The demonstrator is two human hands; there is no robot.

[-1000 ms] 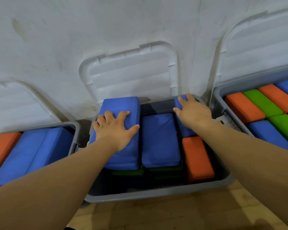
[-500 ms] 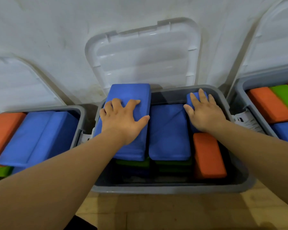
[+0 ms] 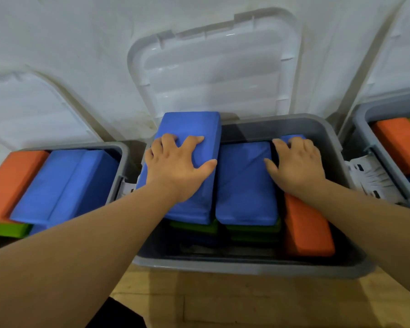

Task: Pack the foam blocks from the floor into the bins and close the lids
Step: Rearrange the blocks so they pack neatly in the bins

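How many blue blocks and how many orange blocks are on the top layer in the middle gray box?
Blue rectangular foam blocks: 3
Orange rectangular foam block: 1
Total: 4
Green blocks underneath are partly hidden, so they are not counted.

Bare left hand, right hand; dark garment.

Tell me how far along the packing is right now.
Done: left bin, middle bin and right bin all hold blocks. In hand: left hand presses a raised blue block whose far end sits above the rim; right hand presses the back-right blue block. Left: seat that block, then shut the lids, all leaning open against the wall.
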